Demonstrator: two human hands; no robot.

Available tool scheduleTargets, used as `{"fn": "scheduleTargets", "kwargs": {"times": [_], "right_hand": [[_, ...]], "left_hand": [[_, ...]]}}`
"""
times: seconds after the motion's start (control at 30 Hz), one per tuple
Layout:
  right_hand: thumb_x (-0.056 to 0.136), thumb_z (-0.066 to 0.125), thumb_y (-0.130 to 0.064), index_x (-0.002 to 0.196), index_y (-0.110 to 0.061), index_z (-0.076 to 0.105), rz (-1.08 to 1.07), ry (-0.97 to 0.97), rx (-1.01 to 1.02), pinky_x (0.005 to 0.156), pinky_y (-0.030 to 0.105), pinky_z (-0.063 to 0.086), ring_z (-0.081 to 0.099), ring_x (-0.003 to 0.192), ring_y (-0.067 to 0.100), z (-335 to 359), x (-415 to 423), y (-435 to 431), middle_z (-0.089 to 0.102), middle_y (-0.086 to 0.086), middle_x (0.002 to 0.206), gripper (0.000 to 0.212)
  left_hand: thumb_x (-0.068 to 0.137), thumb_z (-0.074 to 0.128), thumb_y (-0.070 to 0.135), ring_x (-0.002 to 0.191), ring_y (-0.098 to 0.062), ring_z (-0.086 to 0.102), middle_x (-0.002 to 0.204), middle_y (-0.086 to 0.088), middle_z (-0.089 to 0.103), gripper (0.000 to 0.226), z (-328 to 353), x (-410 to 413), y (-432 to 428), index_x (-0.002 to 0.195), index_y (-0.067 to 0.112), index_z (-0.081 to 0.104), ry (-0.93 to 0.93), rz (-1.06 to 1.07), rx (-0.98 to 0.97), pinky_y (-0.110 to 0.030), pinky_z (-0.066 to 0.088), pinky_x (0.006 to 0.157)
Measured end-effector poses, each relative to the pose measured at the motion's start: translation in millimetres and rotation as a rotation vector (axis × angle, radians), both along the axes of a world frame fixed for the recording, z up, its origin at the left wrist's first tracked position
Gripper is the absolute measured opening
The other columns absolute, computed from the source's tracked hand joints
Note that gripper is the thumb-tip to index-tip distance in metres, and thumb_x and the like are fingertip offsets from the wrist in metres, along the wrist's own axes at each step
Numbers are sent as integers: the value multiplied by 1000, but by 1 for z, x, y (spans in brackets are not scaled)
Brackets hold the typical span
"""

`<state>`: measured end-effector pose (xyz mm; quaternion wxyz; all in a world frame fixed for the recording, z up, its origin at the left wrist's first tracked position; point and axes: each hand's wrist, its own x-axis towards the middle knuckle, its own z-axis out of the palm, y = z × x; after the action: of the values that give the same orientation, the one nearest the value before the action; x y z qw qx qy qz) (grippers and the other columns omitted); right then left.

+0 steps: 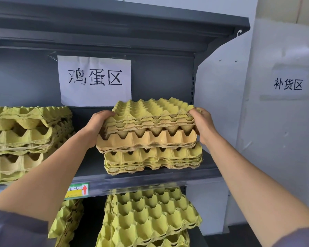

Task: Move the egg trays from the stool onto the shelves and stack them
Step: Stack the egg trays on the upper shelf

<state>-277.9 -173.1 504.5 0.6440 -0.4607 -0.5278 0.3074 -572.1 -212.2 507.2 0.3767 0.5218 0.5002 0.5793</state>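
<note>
Now we are gripping a bundle of egg trays, left hand curled round one edge, right hand round the other, the bundle touching the stack below our fingers.

Arms out fwd, L hand & R hand gripping tray stack.

Paper sheet on shelf back panel: 鸡蛋区. Paper on wall: 补货区. Shelf-edge tag: red up-arrow, handwriting unreadable.
</note>
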Motion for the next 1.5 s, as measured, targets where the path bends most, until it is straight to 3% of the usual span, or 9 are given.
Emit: {"fn": "scheduleTargets", "kwargs": {"times": [0.1, 0.37, 0.47, 0.63, 0.8, 1.07, 1.23, 1.33, 1.5], "right_hand": [[84, 56, -28, 84, -24, 58, -2, 2, 46, 66, 30, 46, 59, 83, 21, 8, -1, -2, 63, 2, 87, 5], [84, 54, -61, 103, -24, 61, 152, 113, 37, 92, 47, 50, 62, 105, 21, 21, -9, -20, 67, 1, 109, 43], [95, 42, -55, 86, -17, 62, 207, 345, -55, 81, 44, 53, 65, 87, 22, 28, -3, -26, 68, 5, 90, 44], [89, 57, -52, 100, -17, 49, 266, 441, -257, 66, 34, 53, 62, 79, 24, 25, 7, -39, 59, 13, 95, 38], [80, 62, -62, 116, -16, 66, 392, 293, -372, 76, 38, 57, 70, 89, 29, 23, 12, -54, 71, 13, 105, 58], [93, 51, -33, 98, -11, 68, 272, 277, -312, 52, 31, 57, 70, 64, 23, 29, 17, -79, 72, 9, 81, 28], [75, 72, -26, 116, -9, 67, 137, 469, -184, 71, 52, 56, 70, 91, 34, 24, 13, -69, 68, 17, 114, 45], [75, 73, -24, 116, -14, 62, 59, 613, -117, 82, 62, 50, 69, 92, 32, 27, -2, -75, 70, 12, 109, 44], [75, 73, -27, 146, -39, 16, -89, 634, -27, 88, 53, 52, 58, 110, 33, 27, -45, -91, 42, 7, 139, 92]], "left_hand": [[88, 53, 34, 79, -22, 67, 83, -5, 69, 23, -1, 0, 0, 93, 15, 65, -81, -21, 80, -30, 53, 72], [90, 36, 13, 40, -3, 54, 79, 1, 57, 26, 15, -3, -6, 84, 19, 61, -224, 25, 268, -8, 32, 35], [84, 36, 9, 49, -7, 58, 82, -1, 61, 30, 7, -6, -8, 77, 19, 64, -283, 61, 275, -10, 38, 40], [66, 44, 21, 86, -25, 57, 93, -3, 65, 29, 3, -14, -12, 68, 27, 73, -287, 149, 245, -36, 40, 76], [76, 42, 14, 79, -20, 61, 81, 1, 67, 36, 6, -7, -21, 62, 26, 73, -294, 84, 295, -28, 46, 68], [85, 47, 33, 76, -19, 59, 79, -1, 63, 22, 21, 14, -37, 76, 22, 64, -259, 10, 320, -30, 46, 69], [96, 35, 49, 87, -16, 50, 107, -3, 47, 43, 41, 20, -39, 123, 16, 46, -127, 101, 280, -38, 42, 86], [95, 46, 41, 121, -26, 45, 131, -7, 43, 51, 41, 26, -45, 139, 17, 32, -113, 109, 192, -47, 37, 104], [93, 52, 41, 118, -31, 50, 140, -12, 42, 60, 26, 49, -56, 142, 12, 32, -88, -124, -4, -41, 45, 96]]}}
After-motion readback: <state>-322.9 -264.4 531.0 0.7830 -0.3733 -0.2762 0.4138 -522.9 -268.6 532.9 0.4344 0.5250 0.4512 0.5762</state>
